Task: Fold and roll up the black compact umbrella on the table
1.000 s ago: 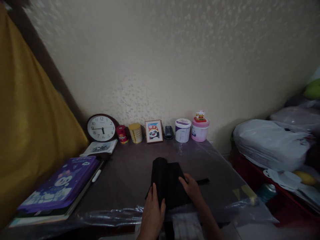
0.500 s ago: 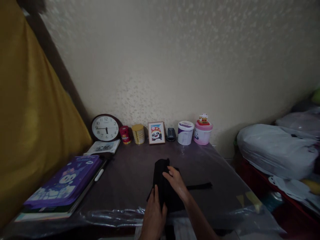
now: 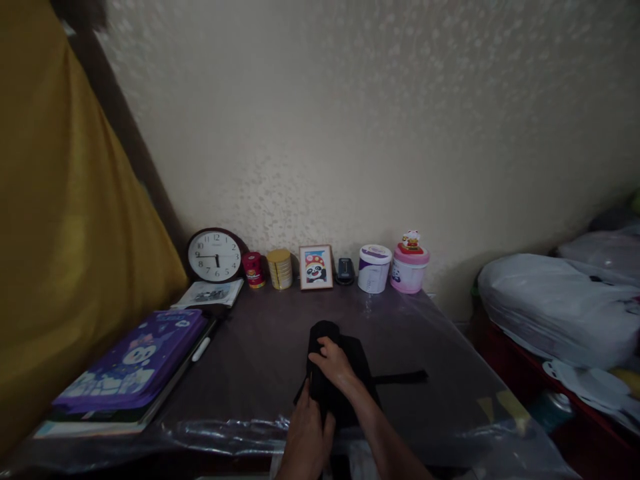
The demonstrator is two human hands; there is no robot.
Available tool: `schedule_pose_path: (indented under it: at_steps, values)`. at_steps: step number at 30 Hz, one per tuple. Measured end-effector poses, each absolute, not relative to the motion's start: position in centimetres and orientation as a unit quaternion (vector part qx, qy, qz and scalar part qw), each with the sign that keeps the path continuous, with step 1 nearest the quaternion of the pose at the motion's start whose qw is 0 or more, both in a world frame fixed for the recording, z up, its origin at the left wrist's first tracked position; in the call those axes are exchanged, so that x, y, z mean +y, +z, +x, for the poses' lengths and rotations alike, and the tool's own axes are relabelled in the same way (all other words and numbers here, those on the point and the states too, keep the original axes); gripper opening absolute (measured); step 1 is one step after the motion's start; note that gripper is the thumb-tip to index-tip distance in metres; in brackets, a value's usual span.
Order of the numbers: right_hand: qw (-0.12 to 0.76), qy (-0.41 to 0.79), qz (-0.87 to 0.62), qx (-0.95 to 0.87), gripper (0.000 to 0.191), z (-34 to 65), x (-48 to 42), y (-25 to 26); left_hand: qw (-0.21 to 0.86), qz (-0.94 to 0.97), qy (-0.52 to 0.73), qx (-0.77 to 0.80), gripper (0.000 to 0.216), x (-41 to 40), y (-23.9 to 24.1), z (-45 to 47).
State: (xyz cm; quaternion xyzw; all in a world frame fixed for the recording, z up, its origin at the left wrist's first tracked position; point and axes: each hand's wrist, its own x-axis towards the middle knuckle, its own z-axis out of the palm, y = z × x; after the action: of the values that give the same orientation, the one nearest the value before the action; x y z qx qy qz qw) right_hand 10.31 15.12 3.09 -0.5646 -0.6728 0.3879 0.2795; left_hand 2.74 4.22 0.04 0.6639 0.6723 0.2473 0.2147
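A black cloth item point(image 3: 357, 360), folded and with a long strap point(image 3: 403, 378) trailing to the right, lies near the front of the table. What kind of article it is I cannot make out. My left hand point(image 3: 306, 430) grips its lower left edge, with the fingertips along the side and the thumb on top. Across its upper part reaches my right hand point(image 3: 333, 363), its bent fingers and thumb closed on the dark fabric at the left side. The fabric beneath both palms is hidden.
A plastic-covered table point(image 3: 260, 347) holds a clock point(image 3: 215, 255), red tin point(image 3: 254, 270), yellow tin point(image 3: 279, 269), panda picture frame point(image 3: 316, 268), dark device point(image 3: 345, 271) and lidded tubs point(image 3: 375, 270) along the wall. A purple folder point(image 3: 135, 363) lies left; white bags point(image 3: 555, 307) sit right.
My right hand has moved left across the black cloth, uncovering more of its right side. My left hand keeps its place at the lower left edge. The view has shifted slightly.
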Motion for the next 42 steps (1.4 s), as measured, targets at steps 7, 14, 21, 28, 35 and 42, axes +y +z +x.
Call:
schedule_pose_path:
  at_steps: [7, 14, 21, 28, 35, 42]
  values:
    - [0.243, 0.378, -0.524, -0.723, 0.042, 10.0, 14.7, 3.7, 0.219, 0.631, 0.285, 0.687, 0.055, 3.4, -1.6, 2.5]
    - [0.233, 0.366, -0.484, -0.76, 0.028, 10.0, 14.0, 4.1, 0.244, 0.585, 0.356, 0.686, 0.069, 1.9, -2.2, 2.7]
    - [0.24, 0.37, -0.46, -0.771, 0.025, 10.5, 13.8, 3.9, 0.2, 0.648, 0.285, 0.677, 0.07, 1.9, -1.8, 2.7]
    - [0.311, 0.463, -0.366, -0.745, 0.022, 12.1, 12.6, 3.8, 0.18, 0.64, 0.278, 0.693, 0.061, 2.0, -3.4, 2.7]
    - [0.402, 0.231, -0.393, -0.794, 0.026, 13.8, 10.9, 1.8, 0.121, 0.653, 0.299, 0.685, 0.06, 2.2, -6.0, 2.5]
    - [0.351, 0.134, -0.392, -0.84, 0.035, 13.0, 16.5, -0.3, 0.077, 0.646, 0.32, 0.689, 0.058, 2.5, -7.9, 2.4]
